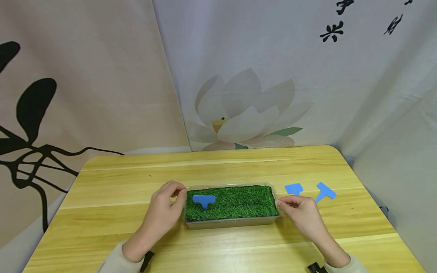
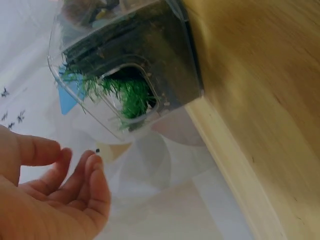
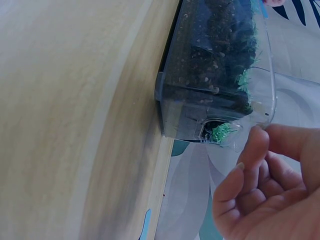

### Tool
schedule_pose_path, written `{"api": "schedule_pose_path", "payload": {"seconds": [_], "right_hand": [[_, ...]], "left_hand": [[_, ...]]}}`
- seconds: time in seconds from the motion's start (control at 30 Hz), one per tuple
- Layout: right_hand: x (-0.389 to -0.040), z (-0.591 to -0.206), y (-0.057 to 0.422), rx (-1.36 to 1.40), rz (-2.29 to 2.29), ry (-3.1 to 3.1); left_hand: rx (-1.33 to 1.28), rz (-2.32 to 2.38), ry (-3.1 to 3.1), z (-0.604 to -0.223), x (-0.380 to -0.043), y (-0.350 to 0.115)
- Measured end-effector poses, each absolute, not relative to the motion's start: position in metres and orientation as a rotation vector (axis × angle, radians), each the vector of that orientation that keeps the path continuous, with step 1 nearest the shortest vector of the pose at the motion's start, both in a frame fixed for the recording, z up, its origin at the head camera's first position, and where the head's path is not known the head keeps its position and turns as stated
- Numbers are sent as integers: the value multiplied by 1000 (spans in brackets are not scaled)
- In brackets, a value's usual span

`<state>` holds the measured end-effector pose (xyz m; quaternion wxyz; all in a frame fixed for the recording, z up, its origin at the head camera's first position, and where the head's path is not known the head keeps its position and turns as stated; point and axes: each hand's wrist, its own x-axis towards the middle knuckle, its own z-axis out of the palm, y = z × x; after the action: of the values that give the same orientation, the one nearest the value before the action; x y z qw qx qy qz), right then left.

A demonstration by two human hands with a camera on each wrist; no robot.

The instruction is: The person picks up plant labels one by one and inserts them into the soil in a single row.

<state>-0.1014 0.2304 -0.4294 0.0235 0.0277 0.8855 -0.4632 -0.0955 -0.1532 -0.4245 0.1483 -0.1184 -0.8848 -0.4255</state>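
A long clear plastic box [image 1: 235,223] stands on the table, filled with dark soil and topped with green grass [image 1: 239,203]. One blue T-shaped plant label [image 1: 204,200] stands at the grass's left end. My left hand [image 1: 164,207] is beside the box's left end; in the left wrist view its loosely bent fingers [image 2: 95,185] hold nothing and are apart from the wall. At the right end, my right hand [image 1: 304,216] pinches the box's rim near a corner between thumb and forefinger, with the other fingers [image 3: 252,195] curled below.
Two more blue plant labels, one [image 1: 294,188] partly behind my right hand and one [image 1: 325,191] farther right, lie on the wooden table [image 1: 119,182]. Printed cloth [image 1: 259,57] hangs behind the table's far edge and along its sides.
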Motion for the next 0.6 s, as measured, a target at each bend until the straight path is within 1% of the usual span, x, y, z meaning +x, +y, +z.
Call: {"api": "schedule_pose_path", "payload": {"seconds": [0.33,0.6], "right_hand": [[-101,-430,231,86,-1438,2731],[-100,-429,231,79,-1432,2740]], "left_hand": [[-106,-1354,-2823,-425,-93,-159],[-152,-1398,-2879,-432,-92,-158]]}}
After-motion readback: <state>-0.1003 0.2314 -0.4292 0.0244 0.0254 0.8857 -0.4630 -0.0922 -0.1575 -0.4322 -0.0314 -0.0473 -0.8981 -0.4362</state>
